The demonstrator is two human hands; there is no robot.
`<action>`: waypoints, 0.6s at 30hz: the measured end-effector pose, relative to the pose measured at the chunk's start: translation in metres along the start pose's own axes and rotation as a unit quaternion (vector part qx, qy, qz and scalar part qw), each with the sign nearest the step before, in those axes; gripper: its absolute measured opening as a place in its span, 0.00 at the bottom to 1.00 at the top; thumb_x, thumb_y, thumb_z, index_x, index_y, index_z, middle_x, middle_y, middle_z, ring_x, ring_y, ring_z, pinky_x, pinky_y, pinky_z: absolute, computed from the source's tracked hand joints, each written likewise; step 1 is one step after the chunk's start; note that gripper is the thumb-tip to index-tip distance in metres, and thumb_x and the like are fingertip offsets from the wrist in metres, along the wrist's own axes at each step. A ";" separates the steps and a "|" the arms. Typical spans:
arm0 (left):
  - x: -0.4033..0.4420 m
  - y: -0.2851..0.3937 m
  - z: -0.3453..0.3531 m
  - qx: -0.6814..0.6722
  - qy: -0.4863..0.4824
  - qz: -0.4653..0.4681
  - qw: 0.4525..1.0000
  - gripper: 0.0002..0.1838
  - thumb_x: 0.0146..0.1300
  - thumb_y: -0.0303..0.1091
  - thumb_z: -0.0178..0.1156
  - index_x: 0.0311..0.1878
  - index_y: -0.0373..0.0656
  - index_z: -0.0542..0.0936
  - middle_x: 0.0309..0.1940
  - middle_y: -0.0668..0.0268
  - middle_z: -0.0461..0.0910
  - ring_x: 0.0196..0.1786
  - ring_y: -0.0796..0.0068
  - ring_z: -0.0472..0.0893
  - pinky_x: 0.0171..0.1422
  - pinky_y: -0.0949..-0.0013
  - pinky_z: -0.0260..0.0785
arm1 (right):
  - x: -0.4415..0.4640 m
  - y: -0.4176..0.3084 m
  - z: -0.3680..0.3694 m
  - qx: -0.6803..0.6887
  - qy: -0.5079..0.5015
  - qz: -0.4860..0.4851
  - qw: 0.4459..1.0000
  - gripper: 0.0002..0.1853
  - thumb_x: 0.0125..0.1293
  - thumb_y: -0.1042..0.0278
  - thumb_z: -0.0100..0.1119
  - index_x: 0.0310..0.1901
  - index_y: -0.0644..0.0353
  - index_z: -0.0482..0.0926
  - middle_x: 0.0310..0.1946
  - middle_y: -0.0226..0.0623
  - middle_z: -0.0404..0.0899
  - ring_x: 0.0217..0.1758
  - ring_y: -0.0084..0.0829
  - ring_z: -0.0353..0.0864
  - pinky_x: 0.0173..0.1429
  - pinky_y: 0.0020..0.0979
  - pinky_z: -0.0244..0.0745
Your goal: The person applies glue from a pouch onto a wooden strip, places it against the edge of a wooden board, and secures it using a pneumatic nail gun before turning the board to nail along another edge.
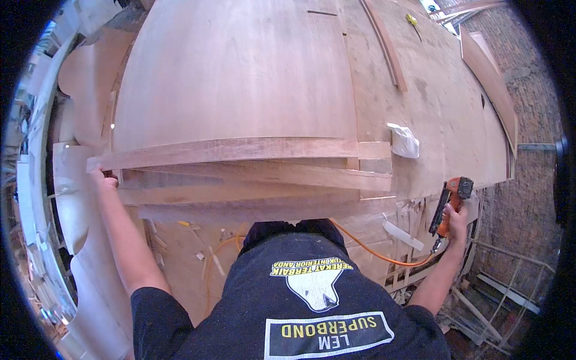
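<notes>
My left hand (106, 177) is closed on the left end of a long wooden strip (234, 150), which lies across the front part of a large plywood sheet (240, 72). Below that strip a second wooden strip (288, 172) lies at a slight slant. In my right hand (456, 221) is an orange and black air nail gun (451, 204), held upright off to the right of the strips. An orange air hose (384, 258) runs from the base of its handle back past my body.
A white plastic bag (404, 141) sits on the worktable (444, 120) to the right of the sheet. Farther back lie a narrow wooden batten (387, 48) and a yellow tape measure (411, 20). Offcuts litter the floor; a metal frame (510, 258) stands at the lower right.
</notes>
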State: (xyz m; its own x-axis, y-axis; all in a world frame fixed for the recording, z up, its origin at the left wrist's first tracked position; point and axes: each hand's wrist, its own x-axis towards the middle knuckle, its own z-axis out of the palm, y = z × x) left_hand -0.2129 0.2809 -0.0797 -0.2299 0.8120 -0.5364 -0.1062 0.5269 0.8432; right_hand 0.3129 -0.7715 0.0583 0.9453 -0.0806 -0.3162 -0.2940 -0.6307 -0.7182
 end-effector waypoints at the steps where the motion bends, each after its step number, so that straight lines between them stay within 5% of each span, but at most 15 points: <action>1: -0.001 0.004 -0.003 0.002 -0.038 0.014 0.999 0.09 0.68 0.40 0.66 0.44 0.47 0.83 0.37 0.68 0.86 0.32 0.64 0.84 0.30 0.54 0.76 | -0.002 -0.004 -0.003 0.019 0.000 -0.007 1.000 0.16 0.72 0.69 0.65 0.58 0.56 0.75 0.36 0.27 0.79 0.32 0.21 0.78 0.35 0.28 0.76; 5: -0.006 0.002 0.023 -0.124 -0.005 0.027 0.992 0.14 0.69 0.43 0.64 0.47 0.42 0.83 0.44 0.62 0.85 0.41 0.63 0.85 0.38 0.54 0.79 | -0.037 -0.074 -0.003 0.057 -0.019 -0.024 0.998 0.15 0.72 0.67 0.66 0.56 0.58 0.76 0.39 0.28 0.79 0.36 0.22 0.79 0.38 0.28 0.77; 12: -0.034 -0.009 0.052 0.014 0.031 0.076 0.997 0.16 0.69 0.43 0.61 0.49 0.40 0.82 0.48 0.59 0.83 0.47 0.64 0.83 0.49 0.57 0.78 | -0.072 -0.190 0.022 -0.024 -0.049 -0.066 0.996 0.14 0.74 0.61 0.67 0.53 0.58 0.77 0.28 0.25 0.76 0.25 0.17 0.75 0.27 0.24 0.71; 18: -0.031 -0.017 0.067 0.086 0.018 0.099 0.991 0.18 0.69 0.44 0.59 0.51 0.38 0.81 0.51 0.57 0.82 0.53 0.65 0.82 0.58 0.61 0.77 | -0.116 -0.297 0.073 -0.154 -0.170 -0.056 0.972 0.16 0.67 0.68 0.74 0.53 0.60 0.80 0.31 0.26 0.80 0.28 0.18 0.77 0.32 0.26 0.75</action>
State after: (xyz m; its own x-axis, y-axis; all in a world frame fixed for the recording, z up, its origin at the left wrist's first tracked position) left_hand -0.1389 0.2634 -0.0792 -0.2643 0.8963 -0.3560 0.1114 0.3950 0.9119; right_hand 0.2804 -0.5188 0.2632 0.8516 0.2283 -0.4719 -0.0866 -0.8266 -0.5561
